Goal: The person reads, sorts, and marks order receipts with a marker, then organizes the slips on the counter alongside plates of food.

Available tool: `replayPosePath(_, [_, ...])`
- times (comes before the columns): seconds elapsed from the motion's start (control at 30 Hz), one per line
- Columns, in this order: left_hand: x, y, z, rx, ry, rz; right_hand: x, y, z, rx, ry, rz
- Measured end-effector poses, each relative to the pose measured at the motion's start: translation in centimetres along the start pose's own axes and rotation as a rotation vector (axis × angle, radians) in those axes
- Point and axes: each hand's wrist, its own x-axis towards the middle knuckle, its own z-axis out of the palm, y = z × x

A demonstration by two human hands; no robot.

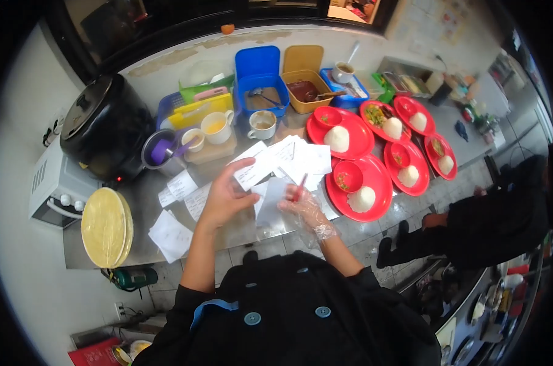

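My right hand (304, 210), in a clear plastic glove, grips a red pen (301, 188). Just beside it, a blank-looking paper slip (273, 204) hangs over the near edge of the steel counter (139, 210). My bare left hand (226, 195) is held over the counter with thumb and fingers apart, its fingertips near a pile of written slips (289, 157). More handwritten slips (180, 186) lie left of this hand, and a loose stack of white papers (170, 235) sits closer to me.
Red plates (377, 207) with rice and small bowls stand at right. Behind the papers are cups (217, 127), a blue tub (259, 73) and a brown sauce tub (304, 58). A black soup kettle (105, 125) and covered yellow rounds (107, 227) occupy the left. A dark-clothed person (496, 213) is at right.
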Motion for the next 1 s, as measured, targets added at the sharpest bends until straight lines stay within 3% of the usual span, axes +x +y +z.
replayPosePath(0.13, [-0.9, 0.6, 0.3, 0.118, 0.005, -0.005, -1.0, -3.2, -0.8, -0.269, 0.045, 0.114])
replayPosePath(0.2, [-1.5, 0.4, -0.4, 0.141, 0.017, 0.031, -1.3, -3.9, -2.6, -0.329, 0.107, 0.000])
replayPosePath(0.27, [-1.6, 0.4, -1.2, 0.205, -0.045, -0.070, -2.0, -5.3, -2.6, -0.286, 0.154, -0.010])
replayPosePath(0.3, [-1.3, -0.5, -1.5, 0.137, -0.042, -0.006, -2.3, -6.0, -2.2, -0.242, 0.212, -0.038])
replayPosePath(0.43, [-0.3, -1.0, -1.4, -0.005, -0.001, -0.090, -2.6, -7.7, 0.2, -0.051, 0.116, -0.216])
replayPosePath(0.5, [0.2, -1.3, -1.2, -0.081, 0.015, -0.146, -1.5, -7.0, 0.0, -0.119, 0.077, -0.196])
replayPosePath(0.57, [0.9, -1.6, -1.0, -0.036, 0.032, -0.120, -0.9, -6.1, 0.7, -0.374, 0.128, -0.079])
replayPosePath(0.6, [0.9, -2.1, -1.0, 0.006, 0.062, -0.102, -0.7, -5.9, 1.5, -0.324, 0.060, 0.015])
replayPosePath(0.73, [1.2, -5.5, -2.6, 0.042, 0.065, -0.113, 0.7, -2.5, 0.8, -0.401, 0.128, 0.008])
replayPosePath(0.8, [0.9, -5.7, -2.7, -0.018, 0.165, -0.294, 1.4, -0.6, -0.1, -0.364, 0.144, -0.022])
replayPosePath(0.9, [0.4, -7.6, -3.0, 0.151, 0.208, -0.183, 1.9, 1.3, -0.8, -0.357, 0.216, -0.034])
replayPosePath(1.0, [0.0, -9.2, -2.9, 0.009, 0.259, -0.188, 1.8, 1.6, -0.9, -0.523, 0.166, -0.002])
